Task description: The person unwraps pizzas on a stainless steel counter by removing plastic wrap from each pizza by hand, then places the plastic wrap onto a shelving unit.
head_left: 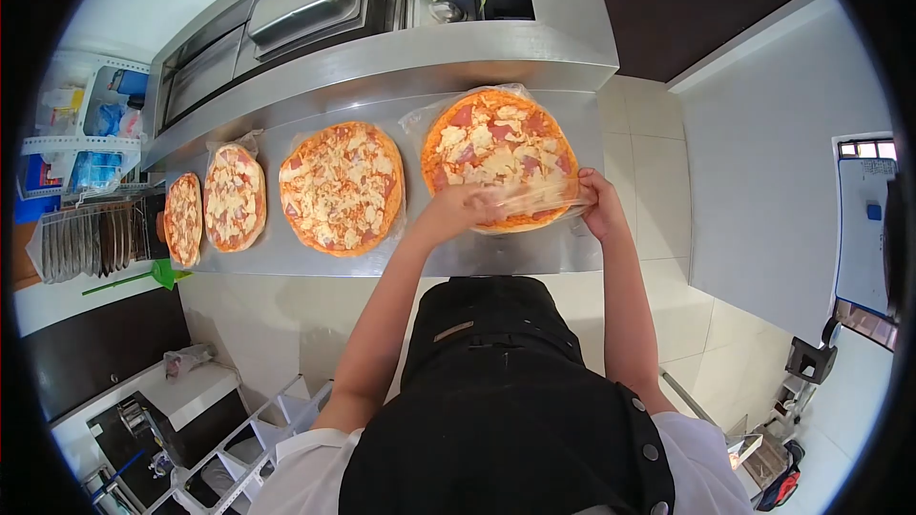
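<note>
A round pizza (496, 138) topped with cheese and ham pieces lies at the right end of the steel counter, on clear plastic. Along its near edge, a strip of clear plastic wrap (534, 196) is stretched between my hands. My left hand (460, 210) is over the lower left edge of the pizza, its fingers closed on the wrap and slightly blurred. At the lower right edge, my right hand (601, 207) pinches the other end of the wrap.
Three more pizzas lie leftward: one round pizza (342, 189), a wrapped pizza (235, 197) and another pizza (182, 219) at the far left. Behind the steel counter (468, 253) rises a raised ledge with metal pans (444, 0). A shelf (81, 145) stands at left.
</note>
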